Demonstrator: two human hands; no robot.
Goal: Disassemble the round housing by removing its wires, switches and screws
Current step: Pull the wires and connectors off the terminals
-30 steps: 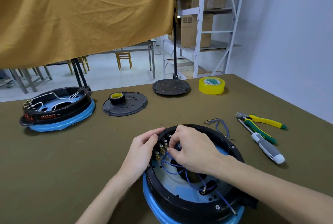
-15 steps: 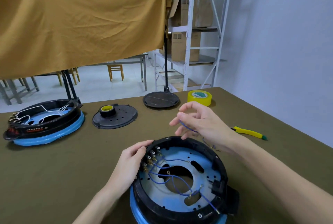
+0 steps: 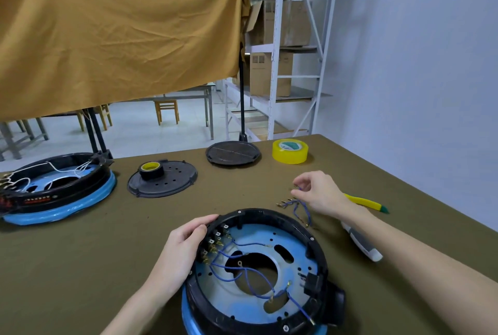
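The round black housing (image 3: 315, 249) with a blue base sits at the table's near edge, open side up. Several blue wires (image 3: 242, 272) run across its blue inner plate from a row of switch terminals (image 3: 215, 240) on the left wall. My left hand (image 3: 183, 248) grips the housing's left rim beside those terminals. My right hand (image 3: 320, 194) hovers over the table to the right of and beyond the housing, with its fingertips pinched on a short blue wire (image 3: 297, 188). Just below it, loose blue wires (image 3: 299, 208) lie on the table.
A white-handled screwdriver (image 3: 361, 244) and yellow-handled pliers (image 3: 366, 202) lie right of the housing. A yellow tape roll (image 3: 290, 151) and a black stand base (image 3: 233, 152) are at the back. A black cover (image 3: 172, 183) and a second housing (image 3: 54, 189) sit on the left.
My right hand pulled a blue wire off the terminals, lifted it clear and carried it right to the loose wires. My left hand stayed on the rim.
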